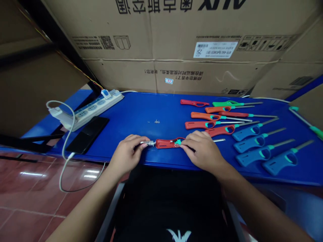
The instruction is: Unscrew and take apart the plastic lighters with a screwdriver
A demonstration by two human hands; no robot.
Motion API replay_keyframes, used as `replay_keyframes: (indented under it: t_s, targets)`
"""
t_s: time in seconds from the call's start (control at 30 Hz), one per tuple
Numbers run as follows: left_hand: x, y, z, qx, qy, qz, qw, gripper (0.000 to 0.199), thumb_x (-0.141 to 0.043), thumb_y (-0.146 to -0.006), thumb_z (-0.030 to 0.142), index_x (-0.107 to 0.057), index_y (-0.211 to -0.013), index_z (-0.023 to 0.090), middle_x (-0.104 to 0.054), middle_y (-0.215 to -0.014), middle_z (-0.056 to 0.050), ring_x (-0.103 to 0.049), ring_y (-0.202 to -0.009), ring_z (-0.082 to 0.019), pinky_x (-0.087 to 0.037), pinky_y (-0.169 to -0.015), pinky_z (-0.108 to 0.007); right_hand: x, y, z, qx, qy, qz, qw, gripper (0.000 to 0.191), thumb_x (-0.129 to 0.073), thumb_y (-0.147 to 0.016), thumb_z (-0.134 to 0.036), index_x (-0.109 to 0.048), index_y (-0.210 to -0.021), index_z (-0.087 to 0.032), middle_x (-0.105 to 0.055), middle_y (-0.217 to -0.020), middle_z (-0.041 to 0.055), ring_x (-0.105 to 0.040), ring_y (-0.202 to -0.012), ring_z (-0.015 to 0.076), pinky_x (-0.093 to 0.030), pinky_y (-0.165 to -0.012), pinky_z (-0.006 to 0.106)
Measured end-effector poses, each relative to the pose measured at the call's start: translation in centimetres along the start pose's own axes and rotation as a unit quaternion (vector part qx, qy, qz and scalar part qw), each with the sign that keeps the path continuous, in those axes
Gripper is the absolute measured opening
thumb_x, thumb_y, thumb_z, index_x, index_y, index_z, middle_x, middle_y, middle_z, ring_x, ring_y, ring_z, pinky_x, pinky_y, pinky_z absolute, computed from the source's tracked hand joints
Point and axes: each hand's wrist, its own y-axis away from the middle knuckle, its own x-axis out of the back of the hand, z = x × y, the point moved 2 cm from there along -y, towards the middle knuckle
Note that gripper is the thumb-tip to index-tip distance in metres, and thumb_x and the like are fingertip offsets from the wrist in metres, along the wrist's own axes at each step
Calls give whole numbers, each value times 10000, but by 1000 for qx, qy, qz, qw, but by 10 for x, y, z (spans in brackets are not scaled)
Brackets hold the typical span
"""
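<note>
Left hand (125, 153): curled, fingertips pinching a metal nozzle (147, 143).
Right hand (202, 151): half closed, fingers pressing over a green trigger piece (178, 142).
Red lighter shell (166, 144): lying between both hands near the table's front edge, nozzle at its left end.
Steel rod (219, 140): poking out past the right hand (any join to the shell hidden by the fingers).
Blue table (141, 107): small metal bits (156, 121) mid-surface; red and orange lighters (217, 116) and blue lighters (262, 148) in rows to the right.
Left of the hands: power strip (88, 111), black phone (87, 134).
Room: cardboard cartons (171, 43) behind, red tile floor (30, 195) below.
</note>
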Motion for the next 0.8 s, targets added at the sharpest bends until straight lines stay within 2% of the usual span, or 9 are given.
replay_keyframes:
  t_s: [0.07,0.2,0.33,0.5,0.7,0.8]
  targets:
    - [8,-5,-9,8,-2,-10,1000,246,-509,-986,344,-710,-1056,221,-746,-1057,-65,-680,-985,-224,-528,-891,-370,4,0,4,-2,19,-5,1000,230,-551,-980,-320,-754,-902,-245,-736,-859,50,-597,-844,220,-381,-752,392]
    - [18,-29,-19,50,-48,6,998,232,-487,-983,308,-662,-1104,216,-720,-1187,-80,-662,-1117,-246,-498,-985,-392,15,0,10,-10,22,-4,1000,193,-583,-955,-331,-754,-948,-243,-743,-894,46,-617,-868,232,-413,-810,417]
    - [8,-50,-21,50,-89,-59,993,195,-455,-977,245,-645,-1001,210,-729,-1107,-78,-671,-1080,-263,-503,-971,-413,23,1,11,-20,-5,6,1000,203,-579,-950,-348,-747,-965,-233,-737,-916,47,-630,-875,228,-432,-838,426]
    - [-7,-59,-21,38,-88,-48,994,189,-440,-982,233,-627,-1007,214,-719,-1146,-78,-628,-1199,-255,-453,-1071,-419,23,4,11,-18,-25,1,1000,188,-575,-947,-334,-747,-945,-260,-741,-889,40,-641,-859,227,-438,-854,434]
    - [-9,-66,-19,52,-75,-64,994,200,-436,-995,269,-620,-1058,219,-729,-1092,-71,-686,-1017,-236,-511,-922,-367,26,-2,13,-7,-47,55,997,208,-558,-945,-297,-733,-851,-237,-749,-855,35,-658,-811,214,-438,-812,412]
    - [-3,-66,-21,68,-34,-51,996,215,-440,-1003,323,-589,-1121,222,-732,-1096,-66,-696,-949,-221,-528,-868,-359,28,-15,12,5,-51,55,997,213,-559,-950,-305,-740,-861,-237,-759,-874,27,-676,-856,219,-450,-847,415]
